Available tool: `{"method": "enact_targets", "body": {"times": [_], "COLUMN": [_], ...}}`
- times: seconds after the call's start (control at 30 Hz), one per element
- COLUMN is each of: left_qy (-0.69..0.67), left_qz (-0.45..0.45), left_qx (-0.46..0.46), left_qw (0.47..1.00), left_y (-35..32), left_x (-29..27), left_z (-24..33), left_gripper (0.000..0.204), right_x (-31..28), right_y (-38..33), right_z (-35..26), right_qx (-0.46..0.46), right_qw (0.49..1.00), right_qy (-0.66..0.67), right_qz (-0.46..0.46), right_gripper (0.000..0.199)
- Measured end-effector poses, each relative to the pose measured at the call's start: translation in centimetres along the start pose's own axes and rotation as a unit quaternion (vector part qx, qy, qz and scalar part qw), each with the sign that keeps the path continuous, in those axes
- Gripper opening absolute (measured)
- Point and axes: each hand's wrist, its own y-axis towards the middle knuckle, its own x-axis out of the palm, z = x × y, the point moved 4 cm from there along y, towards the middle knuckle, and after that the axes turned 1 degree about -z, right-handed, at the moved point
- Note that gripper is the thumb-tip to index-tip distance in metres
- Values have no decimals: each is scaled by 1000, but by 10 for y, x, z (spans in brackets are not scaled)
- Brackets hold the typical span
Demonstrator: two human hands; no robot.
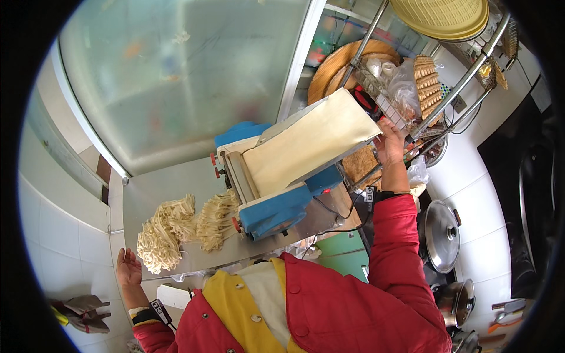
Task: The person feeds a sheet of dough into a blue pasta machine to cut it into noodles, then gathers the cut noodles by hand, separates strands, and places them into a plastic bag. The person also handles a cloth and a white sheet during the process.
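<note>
A blue-sided noodle machine (pixel 276 209) with a steel roller stands on a steel table. A wide, pale dough sheet (pixel 318 141) lies on its sloping feed tray, with its lower end at the roller. My right hand (pixel 390 141) is at the sheet's upper right corner, its fingers closed about the edge and partly hidden. Cut noodles (pixel 215 220) hang and gather at the machine's outlet. A larger heap of noodles (pixel 165 235) lies beside them on the table's left. Just off the table's left edge, my left hand (pixel 128 267) is open and holds nothing, fingers apart.
Behind the steel table (pixel 159 182) stands a frosted glass panel (pixel 182 82). A metal rack (pixel 465 70) with yellow baskets (pixel 441 17), round wooden boards and bags rises at the right. A lidded pan (pixel 441 235) and pots sit at lower right. Black cables run beneath the machine.
</note>
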Motion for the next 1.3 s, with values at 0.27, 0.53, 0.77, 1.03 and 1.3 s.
{"method": "enact_targets", "body": {"times": [0.27, 0.53, 0.77, 1.03, 1.3], "left_qy": [11, 0, -10, 8, -6], "left_qz": [19, 22, 31, 34, 30], "left_qx": [1, -11, -6, -5, -3], "left_qw": [1000, 1000, 999, 999, 1000], "left_y": [1, 9, 10, 0, 5], "left_x": [-3, -16, -31, -20, -19], "left_z": [-1, -4, -5, -3, -7], "left_gripper": [15, 14, 15, 15, 14], "right_x": [18, 18, 14, 33, 40], "right_y": [8, 28, 28, 14, 9], "right_z": [-26, -25, -23, -45, -44], "right_qx": [-142, -150, -147, -254, -243], "right_qw": [989, 988, 989, 963, 963], "right_qy": [9, -16, -17, -81, -109], "right_qz": [-48, -33, -18, -35, -33], "right_gripper": [19, 18, 18, 16, 15]}}
